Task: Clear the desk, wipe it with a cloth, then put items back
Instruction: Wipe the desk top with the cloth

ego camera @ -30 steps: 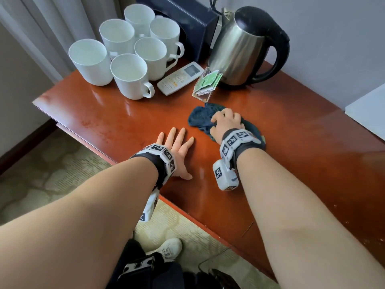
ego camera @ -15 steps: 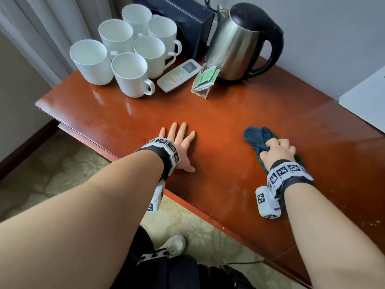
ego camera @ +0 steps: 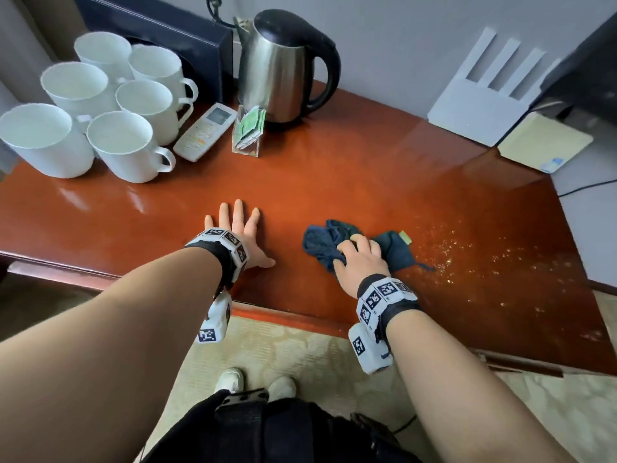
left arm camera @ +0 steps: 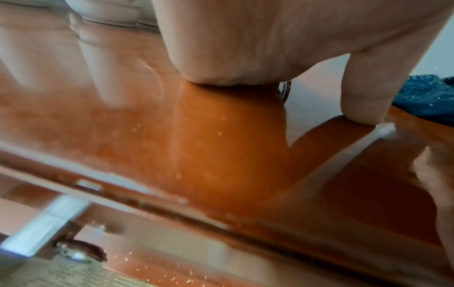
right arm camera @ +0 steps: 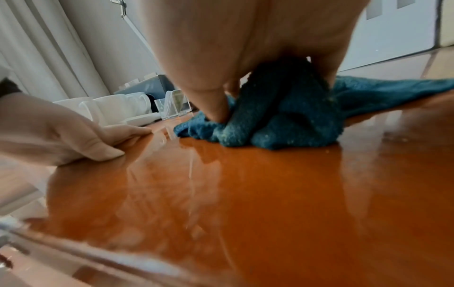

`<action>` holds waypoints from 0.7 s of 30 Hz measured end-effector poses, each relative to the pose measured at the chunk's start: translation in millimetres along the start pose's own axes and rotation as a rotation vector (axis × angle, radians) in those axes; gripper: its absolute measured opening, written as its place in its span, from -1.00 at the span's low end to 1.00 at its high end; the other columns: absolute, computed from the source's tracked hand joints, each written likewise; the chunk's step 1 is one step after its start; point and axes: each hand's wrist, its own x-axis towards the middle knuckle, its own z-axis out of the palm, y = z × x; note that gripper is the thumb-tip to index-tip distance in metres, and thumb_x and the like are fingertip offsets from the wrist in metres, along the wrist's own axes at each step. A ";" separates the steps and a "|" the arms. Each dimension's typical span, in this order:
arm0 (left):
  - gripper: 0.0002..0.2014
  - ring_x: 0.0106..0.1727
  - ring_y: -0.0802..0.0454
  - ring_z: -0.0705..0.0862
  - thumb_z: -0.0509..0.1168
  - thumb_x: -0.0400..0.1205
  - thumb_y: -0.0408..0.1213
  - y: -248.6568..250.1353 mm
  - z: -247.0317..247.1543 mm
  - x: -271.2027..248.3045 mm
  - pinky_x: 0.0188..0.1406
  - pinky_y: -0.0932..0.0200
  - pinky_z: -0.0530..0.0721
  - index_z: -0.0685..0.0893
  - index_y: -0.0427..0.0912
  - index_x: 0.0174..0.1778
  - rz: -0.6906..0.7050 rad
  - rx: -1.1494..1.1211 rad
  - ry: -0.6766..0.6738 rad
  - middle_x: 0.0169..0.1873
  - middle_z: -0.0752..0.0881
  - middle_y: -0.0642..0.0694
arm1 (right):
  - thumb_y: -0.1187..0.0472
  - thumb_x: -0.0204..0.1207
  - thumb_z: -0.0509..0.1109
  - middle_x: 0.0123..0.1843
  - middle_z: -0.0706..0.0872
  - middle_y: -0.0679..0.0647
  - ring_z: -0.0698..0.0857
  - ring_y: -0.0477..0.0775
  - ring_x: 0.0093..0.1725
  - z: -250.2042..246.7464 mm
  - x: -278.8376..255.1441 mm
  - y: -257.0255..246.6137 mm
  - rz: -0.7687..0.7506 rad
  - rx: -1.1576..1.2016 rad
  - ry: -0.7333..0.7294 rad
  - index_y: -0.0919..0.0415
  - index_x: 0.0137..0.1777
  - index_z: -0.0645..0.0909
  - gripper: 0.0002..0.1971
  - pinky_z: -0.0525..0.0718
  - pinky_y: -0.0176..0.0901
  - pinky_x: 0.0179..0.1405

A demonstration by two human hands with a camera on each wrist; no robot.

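A crumpled dark blue cloth (ego camera: pixel 324 243) (right arm camera: pixel 277 120) lies on the glossy red-brown desk (ego camera: pixel 334 182), right of centre. My right hand (ego camera: pixel 359 253) grips it from above, thumb and fingers curled into its folds, as the right wrist view shows. My left hand (ego camera: pixel 238 225) lies flat on the desk with straight fingers, a short way left of the cloth. In the left wrist view the palm (left arm camera: pixel 233 48) and thumb rest on the wood, and an edge of the cloth (left arm camera: pixel 427 97) shows at the right. Pale crumbs (ego camera: pixel 467 252) speckle the desk right of the cloth.
Several white mugs (ego camera: pixel 123 145) crowd the back left corner. Beside them lie a white remote (ego camera: pixel 205 132), a clear holder of green sachets (ego camera: pixel 248 132) and a steel kettle (ego camera: pixel 280 68). A white router (ego camera: pixel 480 108) and yellow pad (ego camera: pixel 544 142) sit at the back right.
My right hand swept the cloth from below the kettle out to the right, then back toward the middle. The left hand stayed flat where it was. The head view shifted right.
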 end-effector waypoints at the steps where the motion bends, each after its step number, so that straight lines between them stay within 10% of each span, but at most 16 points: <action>1: 0.08 0.64 -0.17 -0.36 0.30 0.42 0.33 -0.6 1.5 -1.0 0.59 -0.23 -0.26 -0.26 0.06 0.65 0.006 0.010 0.009 0.63 -0.35 -0.09 | -0.15 0.60 0.14 0.60 0.14 0.04 0.10 0.22 0.59 3.2 -5.4 -1.9 0.004 -0.022 -0.023 0.01 0.46 0.32 -0.52 0.36 0.17 0.46; 5: 0.04 0.66 -0.17 -0.30 0.24 0.43 0.37 -3.7 5.1 -4.0 0.61 -0.23 -0.19 -0.22 0.06 0.65 0.028 0.055 0.047 0.65 -0.30 -0.10 | -0.01 0.57 0.27 0.50 0.28 0.11 0.23 0.25 0.49 3.0 -13.0 -6.8 -0.019 -0.012 -0.037 0.12 0.36 0.40 -0.59 0.43 0.16 0.37; 11: 0.01 0.66 -0.20 -0.28 0.28 0.46 0.31 10.9 -6.5 -11.9 0.61 -0.23 -0.12 -0.14 0.00 0.66 0.002 0.059 0.030 0.65 -0.25 -0.16 | 0.25 0.59 0.24 -0.24 0.50 0.03 0.51 0.12 -0.12 -52.2 -26.9 40.6 0.101 0.607 0.144 0.21 0.09 0.38 -0.86 0.38 -0.16 -0.23; 16: -0.10 0.63 -0.19 -0.39 0.26 0.52 0.25 50.7 -8.0 -19.6 0.62 -0.20 -0.26 -0.09 0.08 0.66 0.147 0.081 0.042 0.64 -0.31 -0.14 | -0.08 0.57 0.28 0.55 0.30 0.17 0.38 0.27 0.47 -52.8 -36.4 110.6 0.214 0.327 0.048 0.07 0.52 0.29 -0.45 0.39 0.05 0.41; 21: -0.15 0.63 -0.18 -0.39 0.20 0.58 0.21 111.4 6.9 -33.1 0.62 -0.21 -0.24 -0.12 0.07 0.66 0.236 0.121 0.001 0.64 -0.32 -0.11 | -0.31 0.54 0.12 0.70 -0.14 -0.07 -0.15 0.27 0.66 -10.7 -31.5 107.2 0.179 0.123 -0.128 -0.17 0.62 0.05 -0.32 0.07 0.24 0.57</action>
